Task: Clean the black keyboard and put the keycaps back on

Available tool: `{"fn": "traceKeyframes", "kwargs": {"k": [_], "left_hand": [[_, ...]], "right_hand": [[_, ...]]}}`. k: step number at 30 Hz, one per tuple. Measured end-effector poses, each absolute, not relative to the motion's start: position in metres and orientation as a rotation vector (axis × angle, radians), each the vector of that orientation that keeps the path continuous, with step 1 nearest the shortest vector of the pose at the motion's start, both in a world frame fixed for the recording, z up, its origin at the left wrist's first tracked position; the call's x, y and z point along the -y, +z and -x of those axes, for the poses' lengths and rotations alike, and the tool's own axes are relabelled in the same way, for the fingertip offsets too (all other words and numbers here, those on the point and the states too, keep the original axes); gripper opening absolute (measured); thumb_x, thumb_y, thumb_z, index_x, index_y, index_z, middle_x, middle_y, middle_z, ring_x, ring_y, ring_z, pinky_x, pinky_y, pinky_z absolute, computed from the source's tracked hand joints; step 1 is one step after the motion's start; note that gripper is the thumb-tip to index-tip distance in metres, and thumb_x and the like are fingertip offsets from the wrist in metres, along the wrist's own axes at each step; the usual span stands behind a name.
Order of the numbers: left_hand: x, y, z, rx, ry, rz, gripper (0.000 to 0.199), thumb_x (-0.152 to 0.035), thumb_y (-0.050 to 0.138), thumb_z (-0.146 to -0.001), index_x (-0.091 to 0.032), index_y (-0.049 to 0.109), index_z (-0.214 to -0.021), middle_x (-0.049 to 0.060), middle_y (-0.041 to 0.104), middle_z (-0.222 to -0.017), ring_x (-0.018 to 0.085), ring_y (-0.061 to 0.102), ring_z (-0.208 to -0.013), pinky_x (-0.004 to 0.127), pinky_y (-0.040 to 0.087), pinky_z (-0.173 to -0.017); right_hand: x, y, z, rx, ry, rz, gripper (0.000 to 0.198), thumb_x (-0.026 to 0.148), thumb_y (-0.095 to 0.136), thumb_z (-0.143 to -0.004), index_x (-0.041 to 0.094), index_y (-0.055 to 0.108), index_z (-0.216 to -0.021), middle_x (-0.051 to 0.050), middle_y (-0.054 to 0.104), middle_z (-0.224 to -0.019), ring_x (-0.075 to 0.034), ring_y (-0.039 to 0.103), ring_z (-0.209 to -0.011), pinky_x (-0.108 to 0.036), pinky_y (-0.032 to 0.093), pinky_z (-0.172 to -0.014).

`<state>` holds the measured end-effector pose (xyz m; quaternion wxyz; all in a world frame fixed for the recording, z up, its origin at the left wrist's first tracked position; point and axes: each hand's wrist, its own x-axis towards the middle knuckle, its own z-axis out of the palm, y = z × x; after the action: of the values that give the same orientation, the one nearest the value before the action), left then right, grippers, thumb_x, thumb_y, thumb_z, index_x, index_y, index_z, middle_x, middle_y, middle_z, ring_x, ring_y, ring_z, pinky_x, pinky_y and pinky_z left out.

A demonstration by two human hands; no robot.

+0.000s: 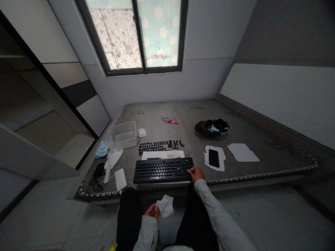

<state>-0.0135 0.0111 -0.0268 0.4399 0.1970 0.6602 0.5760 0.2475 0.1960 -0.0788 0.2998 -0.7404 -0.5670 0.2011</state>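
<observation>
A black keyboard point(163, 170) lies near the front edge of the grey mattress, its keybed showing small light spots. Over its right end, my right hand point(197, 173) has the fingertips pinched together at the number-pad side. Whatever sits between those fingertips is too small to make out. Low between the knees, my left hand point(152, 211) is closed on a crumpled white tissue point(166, 205). Behind the keyboard are rows of loose black keycaps point(153, 145), and a white sheet point(162, 154) lies between them and the keyboard.
To the left stand a clear plastic box point(122, 134), a white power bank-like block point(120, 179) and a black cable point(96, 181). On the right, a black phone point(214, 158) rests on paper, beside another paper sheet point(243, 152). A black cap point(211, 127) and a red packet point(171, 121) lie farther back.
</observation>
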Motion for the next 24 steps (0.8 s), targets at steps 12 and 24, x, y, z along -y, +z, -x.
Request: {"fn": "traceKeyframes", "kwargs": {"k": [12,24], "left_hand": [[-0.010,-0.021,0.022,-1.625,1.400,-0.564,0.055,-0.061,0.085,-0.032,-0.017,0.070,-0.062,0.008,0.075,-0.062,0.025,0.072,-0.065,0.027,0.057,-0.063],[-0.008,-0.035,0.019,-1.605,1.516,-0.483,0.051,-0.057,0.086,-0.035,-0.017,0.070,-0.062,0.005,0.073,-0.058,0.021,0.070,-0.058,0.023,0.053,-0.056]], "right_hand": [[-0.198,-0.074,-0.251,1.416,0.680,1.914,0.010,0.029,0.071,-0.063,0.021,0.067,-0.060,-0.005,0.074,-0.071,-0.022,0.070,-0.074,-0.031,0.051,-0.072],[-0.205,-0.074,-0.256,1.369,0.714,1.935,0.019,0.027,0.074,-0.055,0.023,0.056,-0.052,0.003,0.061,-0.053,-0.017,0.061,-0.058,-0.027,0.044,-0.059]]}}
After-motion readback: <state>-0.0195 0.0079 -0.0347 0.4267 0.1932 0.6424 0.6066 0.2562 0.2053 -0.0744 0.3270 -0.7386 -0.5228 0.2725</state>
